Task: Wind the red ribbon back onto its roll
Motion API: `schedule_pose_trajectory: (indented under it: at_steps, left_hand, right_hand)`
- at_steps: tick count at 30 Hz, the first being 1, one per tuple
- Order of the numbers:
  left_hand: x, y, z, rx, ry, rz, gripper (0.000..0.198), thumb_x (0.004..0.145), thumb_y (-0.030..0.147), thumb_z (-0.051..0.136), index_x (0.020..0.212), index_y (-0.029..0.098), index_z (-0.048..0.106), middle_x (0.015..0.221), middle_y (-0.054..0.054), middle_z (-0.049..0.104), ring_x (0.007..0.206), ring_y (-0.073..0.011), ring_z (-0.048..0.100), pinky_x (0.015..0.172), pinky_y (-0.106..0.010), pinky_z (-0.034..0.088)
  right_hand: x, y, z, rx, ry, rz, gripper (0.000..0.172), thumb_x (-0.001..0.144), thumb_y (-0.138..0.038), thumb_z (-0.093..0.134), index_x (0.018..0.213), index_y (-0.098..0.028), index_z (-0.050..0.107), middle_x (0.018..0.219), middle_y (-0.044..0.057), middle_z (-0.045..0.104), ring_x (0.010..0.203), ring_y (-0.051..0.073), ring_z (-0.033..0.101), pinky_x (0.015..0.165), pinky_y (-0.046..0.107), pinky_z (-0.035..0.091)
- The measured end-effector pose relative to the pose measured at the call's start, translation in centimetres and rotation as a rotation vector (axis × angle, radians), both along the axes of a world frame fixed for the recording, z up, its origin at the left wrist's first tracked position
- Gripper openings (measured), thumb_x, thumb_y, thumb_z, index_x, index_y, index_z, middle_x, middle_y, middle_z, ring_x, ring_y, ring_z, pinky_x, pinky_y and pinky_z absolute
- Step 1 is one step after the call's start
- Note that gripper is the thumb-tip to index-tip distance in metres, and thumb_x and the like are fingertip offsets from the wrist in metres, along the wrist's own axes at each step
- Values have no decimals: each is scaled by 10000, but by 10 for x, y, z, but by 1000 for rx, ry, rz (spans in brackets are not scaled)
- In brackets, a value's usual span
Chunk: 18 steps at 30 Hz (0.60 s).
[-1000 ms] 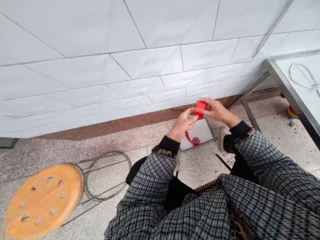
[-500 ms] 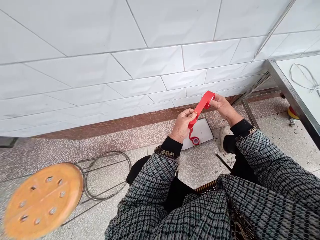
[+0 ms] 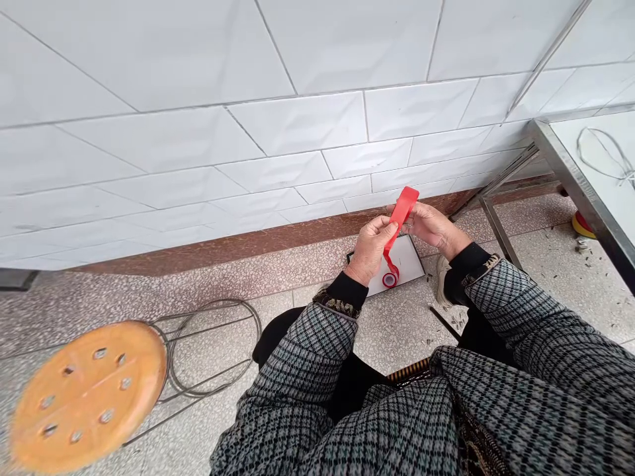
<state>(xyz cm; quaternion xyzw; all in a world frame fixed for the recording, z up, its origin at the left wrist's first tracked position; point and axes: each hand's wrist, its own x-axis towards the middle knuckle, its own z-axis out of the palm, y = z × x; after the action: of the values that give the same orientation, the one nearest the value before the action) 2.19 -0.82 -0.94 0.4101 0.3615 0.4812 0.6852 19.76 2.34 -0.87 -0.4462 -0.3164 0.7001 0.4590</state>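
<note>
A folded length of red ribbon stands up between my hands. My left hand pinches it near its lower end, thumb on the front face. Behind the ribbon's right edge are the fingers of my right hand, closed on it and partly hidden. From my left hand a narrow strip runs down to a small red roll with a pale core. The roll shows against a white flat panel with a dark edge on the floor; whether it hangs or rests there I cannot tell.
An orange round stool seat with a wire frame lies to the left. White wall tiles rise in front. On the right stands a metal-framed table with a loop of wire on top. Small scraps litter the floor.
The ribbon loop has narrowed and stands steeper. My right hand has moved left and down, closer to my left hand, which has shifted slightly right.
</note>
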Motion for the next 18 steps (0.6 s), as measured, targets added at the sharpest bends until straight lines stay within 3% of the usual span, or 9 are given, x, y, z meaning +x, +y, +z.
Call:
schedule_pose_trajectory:
  at_steps: [5, 11, 18]
  left_hand:
    - [2, -1, -2, 63, 102, 12, 436, 765, 590, 872, 800, 180, 729, 630, 46, 516, 589, -88, 384, 578, -259, 318]
    - [3, 2, -10, 146, 233, 58, 394, 831, 555, 820, 766, 178, 721, 637, 24, 556, 599, -100, 409, 582, -257, 328]
    - [6, -1, -9, 161, 207, 148, 253, 838, 312, 840, 975, 208, 655, 789, 15, 700, 638, -121, 592, 648, -260, 470]
  right_hand:
    - [1, 0, 4, -41, 87, 12, 213, 793, -362, 851, 945, -250, 753, 1148, 62, 852, 1044, 253, 728, 849, 356, 573]
    - [2, -2, 6, -109, 148, 71, 107, 845, -309, 784, 929, -247, 759, 1152, 59, 854, 974, 223, 726, 820, 339, 592]
    - [-2, -7, 1, -168, 177, 114, 151, 905, -380, 728, 954, -238, 734, 971, 60, 829, 1002, 272, 739, 971, 503, 599]
